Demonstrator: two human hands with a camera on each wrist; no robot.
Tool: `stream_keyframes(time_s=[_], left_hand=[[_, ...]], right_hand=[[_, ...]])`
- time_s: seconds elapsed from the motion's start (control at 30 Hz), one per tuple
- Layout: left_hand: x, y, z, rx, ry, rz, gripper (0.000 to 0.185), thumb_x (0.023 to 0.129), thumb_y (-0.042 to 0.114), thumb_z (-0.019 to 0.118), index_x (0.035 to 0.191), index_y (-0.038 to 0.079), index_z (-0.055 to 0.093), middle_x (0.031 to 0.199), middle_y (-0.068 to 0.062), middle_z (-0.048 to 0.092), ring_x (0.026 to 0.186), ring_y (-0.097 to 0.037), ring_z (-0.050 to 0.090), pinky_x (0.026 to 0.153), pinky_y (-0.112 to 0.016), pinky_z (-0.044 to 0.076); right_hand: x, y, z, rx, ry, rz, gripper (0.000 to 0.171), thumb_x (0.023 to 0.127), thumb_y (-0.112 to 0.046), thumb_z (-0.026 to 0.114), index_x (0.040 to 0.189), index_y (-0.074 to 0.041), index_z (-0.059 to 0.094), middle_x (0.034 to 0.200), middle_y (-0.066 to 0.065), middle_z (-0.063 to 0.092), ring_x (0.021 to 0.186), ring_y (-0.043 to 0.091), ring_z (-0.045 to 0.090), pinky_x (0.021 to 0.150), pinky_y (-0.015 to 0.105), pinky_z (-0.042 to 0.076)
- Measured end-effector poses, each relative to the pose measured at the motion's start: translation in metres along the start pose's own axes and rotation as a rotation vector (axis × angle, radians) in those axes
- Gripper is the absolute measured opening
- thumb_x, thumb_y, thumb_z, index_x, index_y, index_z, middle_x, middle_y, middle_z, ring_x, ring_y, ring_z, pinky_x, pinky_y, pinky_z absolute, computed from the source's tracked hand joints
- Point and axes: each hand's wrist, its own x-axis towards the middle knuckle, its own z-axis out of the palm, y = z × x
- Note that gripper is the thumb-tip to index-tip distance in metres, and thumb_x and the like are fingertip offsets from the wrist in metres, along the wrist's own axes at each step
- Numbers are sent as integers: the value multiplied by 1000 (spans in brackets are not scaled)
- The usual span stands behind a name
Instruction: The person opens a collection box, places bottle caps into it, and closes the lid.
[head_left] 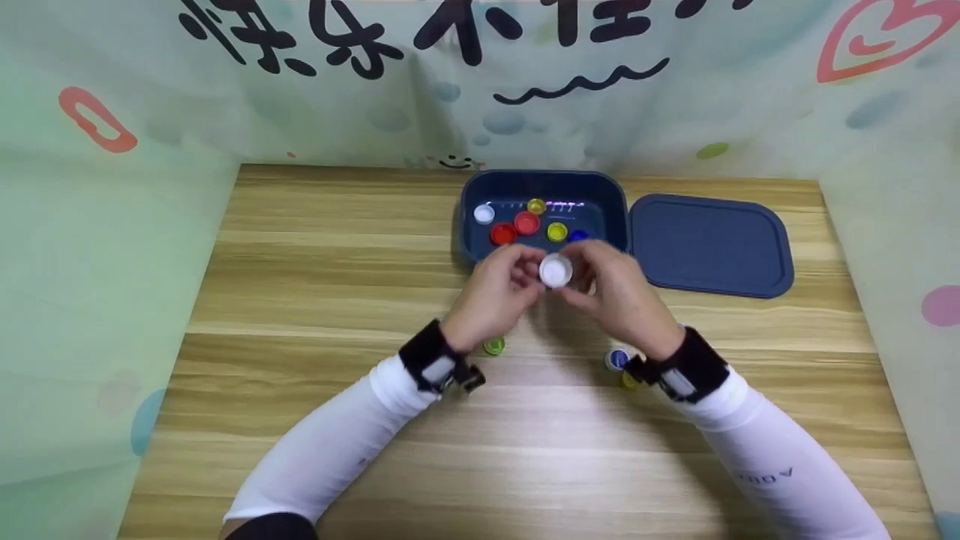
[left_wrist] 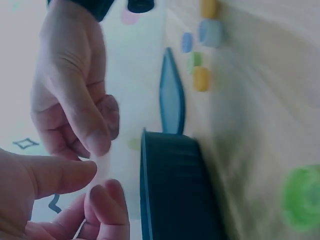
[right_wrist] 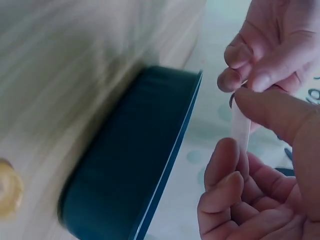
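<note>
White sleeves (head_left: 322,442) are closest to the head cam, w/ black wrist straps (head_left: 701,367) at their ends, so that's where we'll start. Past those we've got both hands up together over the wood table (head_left: 337,300), one white cap (head_left: 556,271) btwn them.

Grip-wise: L hand (head_left: 495,289) pinches the cap's edge w/ thumb + fingers, and R hand (head_left: 626,296) has its thumb + fingers pinching the opposite side. We see it edge-on in the R wrist cam, and its round face points up at the head cam. Loc: off the table, just by the near side of the dark blue tub (head_left: 469,206).

Inside the tub we count a white disc (head_left: 484,214), 2 red caps (head_left: 503,234), 2 yellow caps (head_left: 556,232) and a blue piece (head_left: 579,235) partly behind R hand. Dark blue lid (head_left: 709,244) lies flat just to the R of the tub.

On the table: green cap (head_left: 494,346) by the L wrist, blue-and-white cap (head_left: 617,359) + a yellow piece (head_left: 630,380) by the R wrist, partly covered. L wrist cam gives us a few more colored bits, e.g. a light blue one (left_wrist: 210,33), v. blurry tho. BG is a pale cloth (head_left: 337,120) w/ black lettering.
</note>
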Motion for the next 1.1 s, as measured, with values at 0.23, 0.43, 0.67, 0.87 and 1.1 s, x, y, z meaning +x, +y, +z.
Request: stream_keyframes(time_s=[0.23, 0.43, 0.67, 0.87, 1.1], left_hand=[[41, 6, -3, -102, 12, -6, 48, 98, -4, 68, 144, -4, 57, 132, -17, 64, 114, -23, 68, 96, -24, 55], [73, 5, 0, -219, 27, -11, 46, 100, -9, 63, 145, -6, 52, 141, -20, 60, 127, -30, 63, 100, -23, 53], [93, -2, 5, -254, 10, -23, 50, 102, -10, 55, 151, -5, 46, 155, -22, 50, 143, -32, 51, 110, -25, 47], [84, -9, 2, -185, 47, 17, 52, 101, -8, 56, 152, -4, 46, 157, -20, 49, 144, -29, 50, 116, -35, 44], [52, -8, -5, -49, 26, 139, 50, 99, -5, 64, 147, -1, 52, 137, -17, 62, 122, -26, 64, 100, -27, 54]], right_hand=[[27, 17, -13, 45, 43, 139, 48, 94, -7, 79, 138, 4, 63, 108, 16, 71, 95, 26, 69, 84, 41, 59], [49, 36, -19, 56, 54, 231, 46, 101, -10, 71, 145, 0, 60, 117, 16, 71, 105, 27, 68, 89, 44, 56], [55, 47, -20, 50, 41, 276, 55, 103, -9, 65, 154, 3, 49, 136, 22, 67, 123, 34, 64, 103, 50, 52], [46, 43, -20, 51, 37, 262, 57, 103, -10, 65, 156, 1, 47, 146, 24, 60, 131, 36, 59, 107, 51, 50], [28, 19, -10, 25, 61, 72, 47, 98, -5, 71, 143, 3, 60, 130, 21, 68, 119, 34, 64, 103, 49, 52]])
